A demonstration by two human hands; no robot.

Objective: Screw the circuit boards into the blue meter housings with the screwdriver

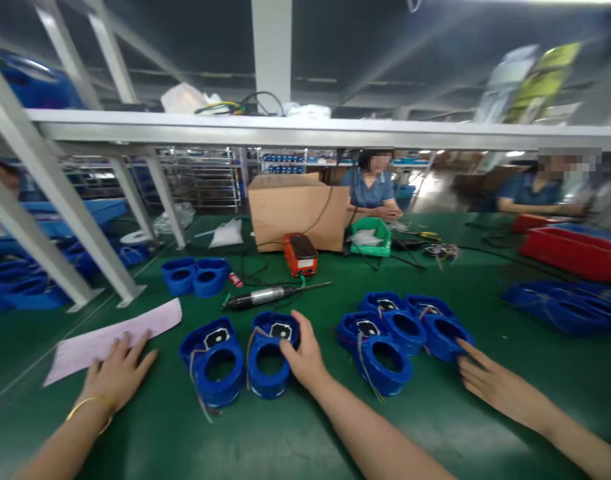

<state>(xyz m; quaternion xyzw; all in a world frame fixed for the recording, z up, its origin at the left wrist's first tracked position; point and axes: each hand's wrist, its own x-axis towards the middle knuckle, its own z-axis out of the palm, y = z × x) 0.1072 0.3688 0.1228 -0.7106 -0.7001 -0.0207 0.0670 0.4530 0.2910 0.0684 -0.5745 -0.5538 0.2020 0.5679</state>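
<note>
Nearest the camera, the right hand (305,357) lies curled against the right rim of a blue plastic housing (271,353) at lower centre. Whether it truly clamps the housing cannot be told, since the thumb is hidden. A hold on the rim, clear of the loose wires (201,400) by its twin housing (213,360), looks wisest. The left hand (116,373) lies flat and open on a pink paper sheet (110,340), holding nothing. At lower right, a third hand (485,383), probably a co-worker's, touches another housing (443,333); its arm is cut off.

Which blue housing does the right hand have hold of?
The right housing of the near pair, below the screwdriver; the right hand grips its top rim. Its twin to the left lies untouched.
</note>
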